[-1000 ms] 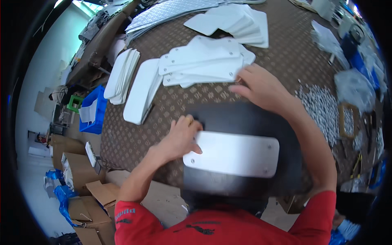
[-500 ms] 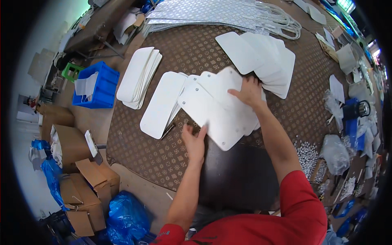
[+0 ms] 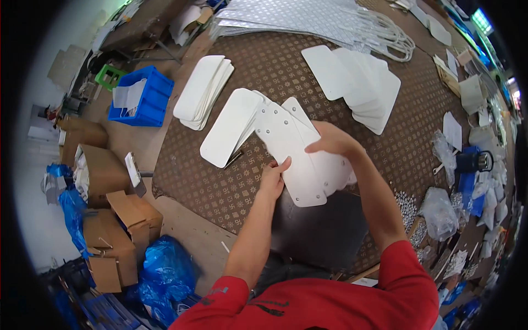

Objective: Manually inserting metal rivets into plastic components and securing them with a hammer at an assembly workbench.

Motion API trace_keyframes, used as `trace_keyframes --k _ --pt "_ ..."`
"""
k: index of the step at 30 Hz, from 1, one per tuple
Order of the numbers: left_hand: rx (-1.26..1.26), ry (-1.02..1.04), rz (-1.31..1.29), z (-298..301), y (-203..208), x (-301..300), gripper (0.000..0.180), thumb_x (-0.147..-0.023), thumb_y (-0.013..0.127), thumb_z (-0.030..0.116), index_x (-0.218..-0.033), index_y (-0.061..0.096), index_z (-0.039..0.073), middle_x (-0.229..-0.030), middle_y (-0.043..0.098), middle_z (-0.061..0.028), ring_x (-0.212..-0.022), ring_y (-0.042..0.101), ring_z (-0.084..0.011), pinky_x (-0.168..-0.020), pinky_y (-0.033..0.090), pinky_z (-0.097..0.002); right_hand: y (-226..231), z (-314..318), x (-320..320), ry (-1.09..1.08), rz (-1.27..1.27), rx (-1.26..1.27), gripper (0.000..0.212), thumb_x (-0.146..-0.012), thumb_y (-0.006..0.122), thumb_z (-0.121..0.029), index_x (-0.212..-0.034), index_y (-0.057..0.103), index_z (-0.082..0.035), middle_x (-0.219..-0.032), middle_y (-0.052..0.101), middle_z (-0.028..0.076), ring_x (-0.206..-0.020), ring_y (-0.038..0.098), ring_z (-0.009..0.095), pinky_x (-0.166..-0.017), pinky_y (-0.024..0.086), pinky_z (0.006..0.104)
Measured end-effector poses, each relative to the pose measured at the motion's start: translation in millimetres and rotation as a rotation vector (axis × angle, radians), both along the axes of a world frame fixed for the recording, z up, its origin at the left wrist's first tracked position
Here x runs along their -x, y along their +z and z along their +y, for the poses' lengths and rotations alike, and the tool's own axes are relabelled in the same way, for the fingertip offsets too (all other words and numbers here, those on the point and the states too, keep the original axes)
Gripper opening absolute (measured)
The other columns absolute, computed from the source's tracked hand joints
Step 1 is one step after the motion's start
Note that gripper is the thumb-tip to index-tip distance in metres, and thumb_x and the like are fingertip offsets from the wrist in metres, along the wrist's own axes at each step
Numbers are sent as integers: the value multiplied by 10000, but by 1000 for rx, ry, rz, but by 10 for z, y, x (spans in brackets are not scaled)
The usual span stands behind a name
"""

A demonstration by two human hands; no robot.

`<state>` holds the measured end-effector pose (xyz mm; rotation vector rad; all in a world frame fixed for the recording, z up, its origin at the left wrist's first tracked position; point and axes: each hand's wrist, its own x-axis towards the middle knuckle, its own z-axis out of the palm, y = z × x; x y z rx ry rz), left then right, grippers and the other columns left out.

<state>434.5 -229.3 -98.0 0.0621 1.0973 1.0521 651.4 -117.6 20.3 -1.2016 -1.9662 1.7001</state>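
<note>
A small stack of white round-cornered panels (image 3: 297,157) with metal studs near the corners lies between my hands at the table's near edge. Its sheets are slightly fanned. My left hand (image 3: 273,179) grips the stack's left edge, thumb on top. Over the right side curls my right hand (image 3: 334,138), thumb on the upper face and fingers hidden past the edge. Another pile of white panels (image 3: 231,126) touches or nearly touches the studded stack on the left; a thin dark metal piece (image 3: 234,159) sits beside it.
Farther left is a second pile of plain panels (image 3: 201,91); a fanned pile (image 3: 363,88) lies back right. Silvery patterned sheets (image 3: 286,19) with white cords (image 3: 388,36) cover the far side. Loose metal studs (image 3: 406,209) and a plastic bag (image 3: 440,212) are at right. A blue crate (image 3: 154,99) stands on the floor.
My left hand has moved up onto the stack's left edge and taken hold. My right hand has come in and down, drawing the spread studded panels closer together.
</note>
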Motion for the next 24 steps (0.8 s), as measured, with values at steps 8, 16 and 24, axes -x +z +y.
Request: trace_keyframes --k 8,16,24 --pt "-250 -92 -307 -482 574 66 550 -959 713 186 -1424 480 6 -1294 642 -110 -1194 611 -227 -1021 500 -381 468 -1274 78 -422 368 385 681 -865 698 -75 -1489 436 1 -1392 590 132 -1218 597 250 -1076 444 375" --pt "-500 -252 106 -1026 1239 1203 626 -877 770 142 -1421 490 12 -1318 625 -109 -1199 609 -212 -1006 501 -367 463 -2020 1117 -552 400 333 779 -881 766 -157 -1507 328 -6 -1434 503 165 -1197 592 252 -1026 474 373" --pt "-402 215 375 -1764 1500 3227 568 -889 755 105 -1398 519 11 -1328 625 -119 -1181 624 -223 -995 511 -374 813 -2067 3927 -184 191 11 593 -885 765 -161 -1375 467 -9 -1286 596 153 -1129 624 263 -955 513 361"
